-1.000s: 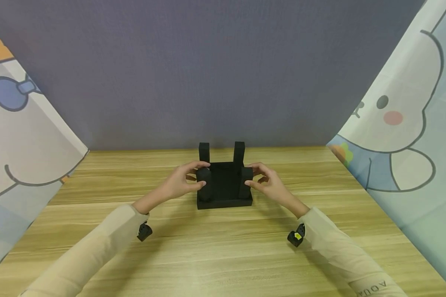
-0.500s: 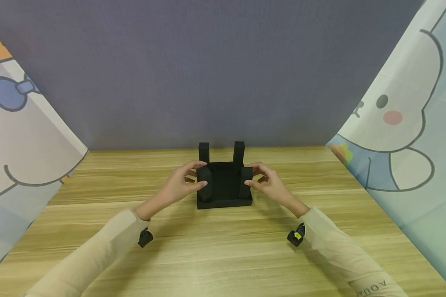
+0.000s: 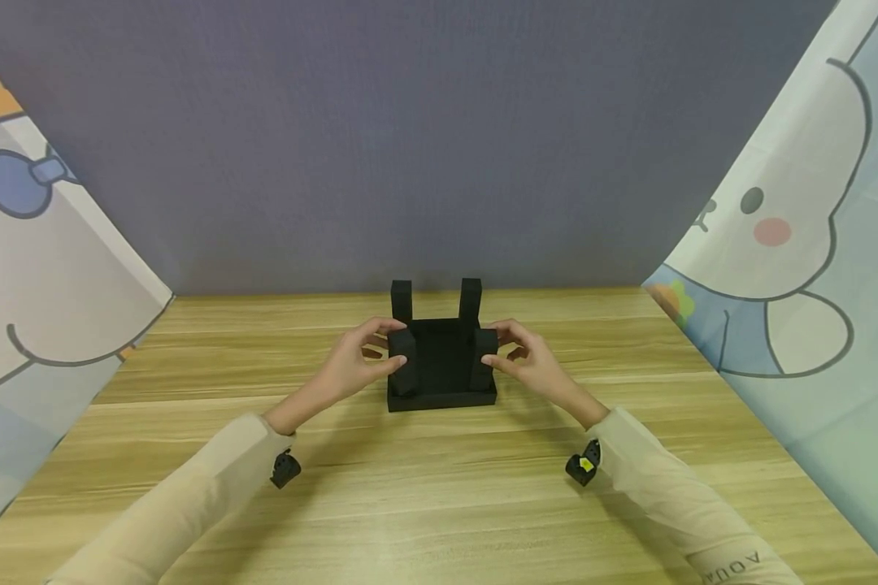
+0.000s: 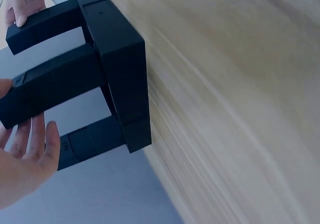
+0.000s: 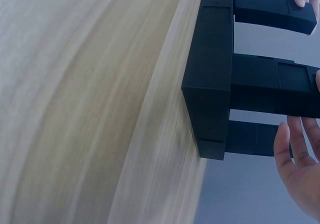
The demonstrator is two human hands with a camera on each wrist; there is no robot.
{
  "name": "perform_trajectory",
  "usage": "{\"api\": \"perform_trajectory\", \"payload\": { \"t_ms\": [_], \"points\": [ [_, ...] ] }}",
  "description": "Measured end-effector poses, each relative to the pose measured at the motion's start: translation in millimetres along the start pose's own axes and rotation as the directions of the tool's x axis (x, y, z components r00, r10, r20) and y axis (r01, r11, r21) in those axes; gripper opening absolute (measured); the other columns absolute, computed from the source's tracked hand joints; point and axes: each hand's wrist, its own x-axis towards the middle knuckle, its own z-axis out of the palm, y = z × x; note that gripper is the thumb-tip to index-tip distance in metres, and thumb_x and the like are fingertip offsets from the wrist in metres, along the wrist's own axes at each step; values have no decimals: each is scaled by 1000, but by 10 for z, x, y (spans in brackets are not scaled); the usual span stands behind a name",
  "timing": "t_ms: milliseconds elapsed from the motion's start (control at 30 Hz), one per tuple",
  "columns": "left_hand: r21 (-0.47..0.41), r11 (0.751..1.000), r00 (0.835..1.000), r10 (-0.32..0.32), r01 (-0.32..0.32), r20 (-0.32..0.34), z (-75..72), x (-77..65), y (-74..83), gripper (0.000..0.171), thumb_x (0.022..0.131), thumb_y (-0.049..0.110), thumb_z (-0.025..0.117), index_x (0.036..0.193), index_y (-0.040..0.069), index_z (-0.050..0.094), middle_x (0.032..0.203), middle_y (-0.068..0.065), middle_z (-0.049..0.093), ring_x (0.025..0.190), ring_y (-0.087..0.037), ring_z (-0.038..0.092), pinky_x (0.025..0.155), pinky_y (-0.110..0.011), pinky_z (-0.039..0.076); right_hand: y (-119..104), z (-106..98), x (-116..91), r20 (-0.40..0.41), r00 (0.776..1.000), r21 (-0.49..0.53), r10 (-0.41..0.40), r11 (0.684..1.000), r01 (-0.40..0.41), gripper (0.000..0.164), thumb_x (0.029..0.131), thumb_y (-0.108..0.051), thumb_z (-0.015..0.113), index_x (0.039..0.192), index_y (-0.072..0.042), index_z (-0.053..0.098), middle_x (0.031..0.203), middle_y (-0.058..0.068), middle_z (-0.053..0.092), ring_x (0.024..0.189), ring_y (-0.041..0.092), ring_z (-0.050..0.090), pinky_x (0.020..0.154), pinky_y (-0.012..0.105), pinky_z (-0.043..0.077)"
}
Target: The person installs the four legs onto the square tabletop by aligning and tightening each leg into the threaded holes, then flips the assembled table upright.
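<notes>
A black square base [image 3: 442,401] with a raised rim sits on the table, a black post standing at each corner. With thumb and fingers my left hand [image 3: 347,361] pinches the front left post [image 3: 404,372] near its top. My right hand [image 3: 532,363] grips the front right post [image 3: 482,370] the same way, thumb on the near face. Behind them rise the rear left post [image 3: 402,299] and the rear right post [image 3: 471,299], touched by neither hand in the head view. The left wrist view shows the held post [image 4: 60,79] meeting the base's corner.
The wood-grain table [image 3: 439,496] surrounds the base. A grey panel [image 3: 410,146] stands along the back edge, and cartoon-printed cloths [image 3: 797,211] line both sides. Small black wrist cameras [image 3: 582,464] hang below the sleeves.
Over the last second my left wrist has shifted slightly right, and its fingertips have drawn back a little at the post's top. My right hand and the base stay in place.
</notes>
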Motion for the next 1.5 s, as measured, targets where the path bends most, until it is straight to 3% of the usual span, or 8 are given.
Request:
{"api": "perform_trajectory", "payload": {
  "t_ms": [367, 533, 800, 1033, 1200, 1367, 1500],
  "points": [
    [5, 999, 983, 37, -38, 178, -123, 71, -24, 43, 85, 14, 66, 125, 14, 52, 127, -10, 53, 101, -25, 59, 83, -41, 51, 3, 4, -7, -3, 1000, 1, -9, 1000, 9, 40, 82, -2, 66, 118, 4, 52, 103, 22, 59, 96, 33, 56, 73, 44, 50],
    [11, 999, 975, 41, -45, 219, -143, 81, -22, 43, 86, 14, 64, 126, 16, 50, 128, -8, 52, 105, -24, 57, 84, -38, 51, 5, 6, -10, -3, 1000, -6, -8, 1000, 8, 40, 82, -3, 66, 119, 4, 52, 103, 21, 59, 96, 32, 56, 73, 44, 51],
    [-10, 1000, 982, 8, -6, 191, -114, 64, -25, 45, 85, 18, 66, 127, 15, 50, 127, -8, 52, 104, -25, 57, 86, -43, 50, 4, 7, -9, -4, 1000, -3, -8, 1000, 8, 40, 82, -3, 66, 118, 3, 52, 103, 21, 58, 96, 32, 56, 73, 42, 51],
    [-12, 999, 994, -33, 35, 101, -47, 39, 24, 47, 82, 20, 69, 125, 9, 52, 118, -10, 56, 100, -26, 58, 82, -46, 50, 3, 7, -7, -5, 1000, 1, -7, 1000, 7, 40, 81, -3, 67, 118, 3, 52, 103, 21, 58, 96, 31, 56, 73, 40, 51],
    [3, 1000, 998, -25, 25, 57, -21, 31, 34, 43, 82, 20, 69, 122, 12, 55, 113, -10, 58, 98, -26, 58, 79, -43, 51, 5, 7, -6, -5, 1000, 5, -13, 1000, 13, 40, 82, -2, 66, 118, 4, 52, 103, 22, 58, 96, 33, 55, 73, 43, 50],
    [9, 1000, 997, 8, -8, 72, -48, 55, 12, 41, 81, 19, 70, 119, 13, 56, 116, -11, 59, 98, -26, 60, 79, -42, 52, 4, 6, -4, -6, 1000, 5, -13, 1000, 13, 40, 81, -2, 66, 118, 4, 52, 102, 22, 58, 95, 33, 55, 73, 43, 50],
    [3, 1000, 992, 21, -21, 125, -98, 99, -10, 39, 81, 17, 70, 118, 13, 57, 117, -8, 59, 99, -25, 59, 81, -41, 52, 4, 5, 0, -7, 1000, 7, -9, 1000, 9, 40, 81, -2, 66, 118, 5, 52, 102, 22, 58, 96, 34, 55, 72, 41, 51]
  ]
}}
